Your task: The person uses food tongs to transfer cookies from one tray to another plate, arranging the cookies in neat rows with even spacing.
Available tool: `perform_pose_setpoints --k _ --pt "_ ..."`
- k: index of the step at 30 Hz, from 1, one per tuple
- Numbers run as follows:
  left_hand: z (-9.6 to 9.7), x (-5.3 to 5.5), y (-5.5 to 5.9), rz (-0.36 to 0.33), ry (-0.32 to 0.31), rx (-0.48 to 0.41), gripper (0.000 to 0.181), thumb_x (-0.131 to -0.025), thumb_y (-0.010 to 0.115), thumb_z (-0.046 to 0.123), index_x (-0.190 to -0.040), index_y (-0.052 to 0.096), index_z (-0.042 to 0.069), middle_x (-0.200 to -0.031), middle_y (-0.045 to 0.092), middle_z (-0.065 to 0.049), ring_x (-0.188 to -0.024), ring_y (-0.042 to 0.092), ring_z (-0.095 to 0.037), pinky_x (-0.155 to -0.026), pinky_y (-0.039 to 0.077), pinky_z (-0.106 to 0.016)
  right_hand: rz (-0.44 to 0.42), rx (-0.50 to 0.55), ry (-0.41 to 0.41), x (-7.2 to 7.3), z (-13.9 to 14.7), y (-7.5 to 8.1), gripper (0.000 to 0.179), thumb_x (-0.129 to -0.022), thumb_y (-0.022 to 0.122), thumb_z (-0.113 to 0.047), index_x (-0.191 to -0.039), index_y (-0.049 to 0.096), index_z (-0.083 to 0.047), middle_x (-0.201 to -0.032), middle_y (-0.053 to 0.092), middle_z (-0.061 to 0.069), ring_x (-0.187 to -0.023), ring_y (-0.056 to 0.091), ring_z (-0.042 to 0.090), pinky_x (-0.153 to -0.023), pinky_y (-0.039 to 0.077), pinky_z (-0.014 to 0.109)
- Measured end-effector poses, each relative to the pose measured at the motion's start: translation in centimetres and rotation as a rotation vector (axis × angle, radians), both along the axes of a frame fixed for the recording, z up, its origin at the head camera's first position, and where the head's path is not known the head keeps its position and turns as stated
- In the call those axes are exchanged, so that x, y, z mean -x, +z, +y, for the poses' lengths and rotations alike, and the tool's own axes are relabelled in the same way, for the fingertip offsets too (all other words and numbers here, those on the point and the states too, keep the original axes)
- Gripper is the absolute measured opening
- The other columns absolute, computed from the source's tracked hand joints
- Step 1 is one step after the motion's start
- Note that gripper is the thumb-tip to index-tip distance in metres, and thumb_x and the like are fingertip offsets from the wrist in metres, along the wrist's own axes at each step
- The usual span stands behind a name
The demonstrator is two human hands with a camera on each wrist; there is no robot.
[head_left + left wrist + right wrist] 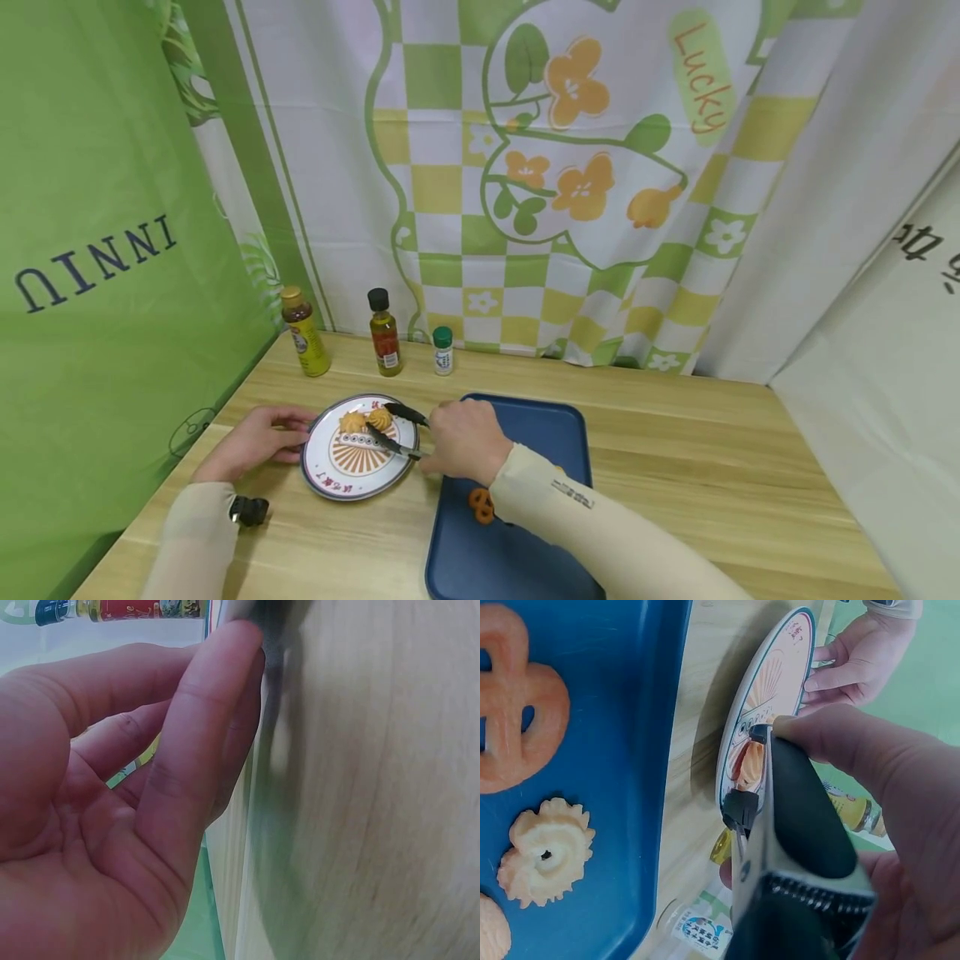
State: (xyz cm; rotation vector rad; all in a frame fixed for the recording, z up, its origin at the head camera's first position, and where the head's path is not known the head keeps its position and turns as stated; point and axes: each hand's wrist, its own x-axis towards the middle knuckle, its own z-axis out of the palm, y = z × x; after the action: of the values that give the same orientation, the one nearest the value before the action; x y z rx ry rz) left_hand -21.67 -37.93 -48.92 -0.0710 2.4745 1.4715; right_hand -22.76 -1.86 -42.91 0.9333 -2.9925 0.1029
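My left hand (258, 437) holds the left rim of a round white plate (321, 454) with a striped orange print, fingertips at its edge. Two piped golden cookies lie toward the plate's far side: a left cookie (351, 422) and a right cookie (379, 418). In my right hand (468, 437) I grip black-tipped metal tongs (810, 810), reaching over the plate from the right. The tong tips straddle the right cookie in the head view. Beneath my right forearm lies a blue tray (528, 410), partly hidden, with a pretzel-shaped cookie (482, 506) on it.
Along the back stand a yellow-labelled bottle (306, 337), an oil bottle (386, 337) with a black cap and a small green-capped shaker (443, 354). The right wrist view also shows a scalloped cookie (547, 851) on the tray. A patterned curtain (525, 283) hangs behind the table.
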Motion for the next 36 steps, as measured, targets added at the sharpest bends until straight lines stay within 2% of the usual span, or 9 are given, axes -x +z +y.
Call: perform_pose_setpoints --k 7,16,24,30,33,36 --pt "0.0 0.1 -0.1 0.004 -0.002 -0.003 0.045 -0.11 0.061 -0.004 -0.152 0.054 -0.017 -0.133 0.067 -0.033 -0.097 0.075 -0.019 -0.083 0.074 -0.033 -0.015 0.002 -0.008 0.0 0.1 0.0 0.065 -0.085 0.092 -0.059 -0.061 0.044 -0.024 -0.062 0.04 -0.009 -0.05 0.037 0.012 -0.043 0.026 0.027" --pt "0.2 0.1 0.1 -0.011 0.012 -0.006 0.046 -0.108 0.064 -0.004 -0.151 0.056 -0.016 -0.131 0.067 -0.029 -0.096 0.074 -0.018 -0.082 0.074 -0.032 -0.031 0.07 -0.014 -0.5 1.1 -0.3 0.064 -0.085 0.092 -0.058 -0.062 0.043 -0.024 -0.063 0.037 -0.008 -0.05 0.036 0.012 -0.044 0.022 0.026" --pt "0.0 0.0 -0.1 -0.004 0.013 -0.004 0.046 -0.108 0.065 -0.005 -0.151 0.055 -0.017 -0.13 0.068 -0.029 -0.097 0.074 -0.018 -0.082 0.074 -0.033 -0.002 0.107 -0.025 -0.5 2.4 -0.3 0.054 -0.085 0.092 -0.057 -0.066 0.054 -0.023 -0.07 0.05 -0.006 -0.051 0.043 0.011 -0.041 0.029 0.025" --pt "-0.1 0.1 -0.3 0.003 0.002 -0.001 0.046 -0.109 0.063 -0.005 -0.152 0.054 -0.017 -0.131 0.068 -0.031 -0.097 0.074 -0.018 -0.082 0.074 -0.033 0.082 0.146 -0.026 -0.9 4.4 -0.2 0.043 -0.086 0.089 -0.058 -0.079 0.072 -0.019 -0.081 0.065 -0.001 -0.047 0.043 0.01 -0.036 0.026 0.023" --pt "-0.1 0.2 -0.4 0.009 -0.001 0.008 0.044 -0.11 0.06 -0.005 -0.152 0.054 -0.017 -0.132 0.068 -0.032 -0.097 0.074 -0.018 -0.083 0.074 -0.033 0.115 0.161 -0.042 -1.2 5.4 -0.2 0.046 -0.086 0.088 -0.058 -0.092 0.081 -0.013 -0.089 0.072 0.003 -0.048 0.044 0.011 -0.036 0.028 0.023" --pt "-0.1 0.2 -0.4 0.008 -0.002 0.012 0.042 -0.111 0.058 -0.004 -0.152 0.054 -0.017 -0.131 0.068 -0.032 -0.098 0.074 -0.018 -0.083 0.074 -0.032 0.136 0.171 -0.06 -1.6 6.4 -0.2 0.051 -0.086 0.087 -0.059 -0.103 0.083 -0.011 -0.093 0.075 0.005 -0.05 0.046 0.011 -0.037 0.032 0.024"
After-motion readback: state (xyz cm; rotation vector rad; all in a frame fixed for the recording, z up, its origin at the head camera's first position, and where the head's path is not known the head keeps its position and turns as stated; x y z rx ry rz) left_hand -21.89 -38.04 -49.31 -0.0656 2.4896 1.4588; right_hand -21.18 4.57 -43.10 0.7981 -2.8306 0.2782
